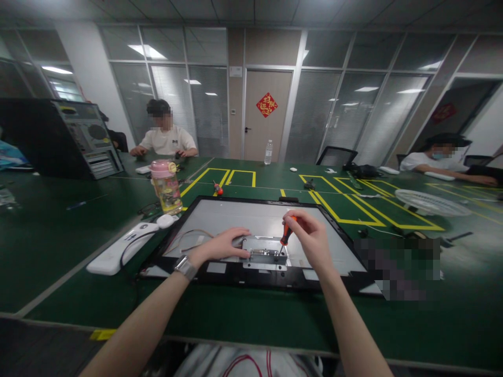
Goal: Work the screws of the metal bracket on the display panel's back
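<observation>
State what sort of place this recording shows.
Probably an office used as an electronics workroom: there are glass partitions, a computer tower stands on the green table, and the right hand holds a screwdriver.

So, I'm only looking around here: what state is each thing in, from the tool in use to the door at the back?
Screwdriver: gripped in the right hand, slightly tilted, tip down at the metal bracket
Left hand: thumb and fingers apart, at the bracket's left side
Metal bracket: lying on the panel
Panel: flat on the table
Pink-lidded bottle: upright
Clear bottle: upright
Door: shut
</observation>
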Tool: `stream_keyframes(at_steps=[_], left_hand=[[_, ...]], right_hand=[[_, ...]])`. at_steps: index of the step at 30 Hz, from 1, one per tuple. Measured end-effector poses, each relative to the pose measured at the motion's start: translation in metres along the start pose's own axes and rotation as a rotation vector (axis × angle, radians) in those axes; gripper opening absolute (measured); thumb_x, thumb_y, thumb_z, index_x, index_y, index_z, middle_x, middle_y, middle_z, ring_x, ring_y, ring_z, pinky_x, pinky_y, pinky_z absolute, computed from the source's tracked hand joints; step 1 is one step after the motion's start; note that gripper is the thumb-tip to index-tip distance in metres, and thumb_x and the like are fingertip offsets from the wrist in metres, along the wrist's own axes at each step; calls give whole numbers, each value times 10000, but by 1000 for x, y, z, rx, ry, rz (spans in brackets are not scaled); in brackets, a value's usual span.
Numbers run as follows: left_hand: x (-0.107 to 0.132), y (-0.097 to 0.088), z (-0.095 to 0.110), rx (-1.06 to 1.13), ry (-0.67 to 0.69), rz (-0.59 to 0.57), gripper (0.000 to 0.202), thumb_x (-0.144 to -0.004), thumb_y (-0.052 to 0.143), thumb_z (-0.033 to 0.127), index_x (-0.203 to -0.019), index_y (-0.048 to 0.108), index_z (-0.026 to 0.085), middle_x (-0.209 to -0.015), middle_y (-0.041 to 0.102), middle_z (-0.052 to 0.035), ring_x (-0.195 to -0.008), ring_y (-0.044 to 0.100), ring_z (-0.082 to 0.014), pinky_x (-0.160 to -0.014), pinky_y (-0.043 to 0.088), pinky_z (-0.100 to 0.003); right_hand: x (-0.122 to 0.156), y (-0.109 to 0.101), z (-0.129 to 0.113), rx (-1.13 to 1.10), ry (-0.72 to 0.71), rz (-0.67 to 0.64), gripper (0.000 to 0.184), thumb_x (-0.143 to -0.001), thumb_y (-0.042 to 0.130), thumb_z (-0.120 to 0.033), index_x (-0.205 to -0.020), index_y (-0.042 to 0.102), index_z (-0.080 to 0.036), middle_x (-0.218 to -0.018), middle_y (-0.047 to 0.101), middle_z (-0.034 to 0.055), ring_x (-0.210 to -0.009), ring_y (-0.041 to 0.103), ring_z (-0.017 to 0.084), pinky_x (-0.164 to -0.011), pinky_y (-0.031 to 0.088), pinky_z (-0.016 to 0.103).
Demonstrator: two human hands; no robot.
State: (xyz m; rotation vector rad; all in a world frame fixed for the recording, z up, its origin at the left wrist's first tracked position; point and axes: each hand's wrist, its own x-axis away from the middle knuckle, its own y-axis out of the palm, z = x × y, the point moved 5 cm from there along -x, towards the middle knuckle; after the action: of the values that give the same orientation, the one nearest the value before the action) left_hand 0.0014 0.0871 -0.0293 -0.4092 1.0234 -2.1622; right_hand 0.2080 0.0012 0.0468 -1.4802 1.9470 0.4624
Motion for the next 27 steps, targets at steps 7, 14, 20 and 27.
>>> stream_keyframes(at_steps=[7,14,20,27], left_hand=[[0,1,-3,6,-14,-1,740,-681,667,583,-1309,488,235,-1440,415,-55,-1348,338,-250,-1138,218,-343],[0,1,-5,16,-21,-9,754,-676,668,592,-1320,480,249,-1446,408,-57,-1352,328,-264,-1136,220,-366],[0,1,-6,13,-11,5,750,-674,674,583,-1312,492,233,-1437,420,-66,-1342,345,-261,-1131,232,-356],[1,0,0,11,-20,8,724,-681,683,551,-1304,498,231,-1430,430,-66,-1335,356,-258,-1124,239,-357]], right_hand=[[-2,1,14,-220,172,-76,241,-855,562,-386,-986,679,-220,-814,653,42,-810,618,190,-780,495,361],[-2,4,16,-257,223,-112,204,-831,598,-404,-894,638,-214,-771,598,13,-741,587,158,-710,487,296],[-1,6,15,-264,230,-160,273,-902,460,-409,-1054,570,-210,-808,599,40,-780,584,179,-634,499,295],[5,16,19,24,171,-371,515,-840,531,-243,-1318,344,-280,-852,616,5,-769,623,162,-783,515,369]])
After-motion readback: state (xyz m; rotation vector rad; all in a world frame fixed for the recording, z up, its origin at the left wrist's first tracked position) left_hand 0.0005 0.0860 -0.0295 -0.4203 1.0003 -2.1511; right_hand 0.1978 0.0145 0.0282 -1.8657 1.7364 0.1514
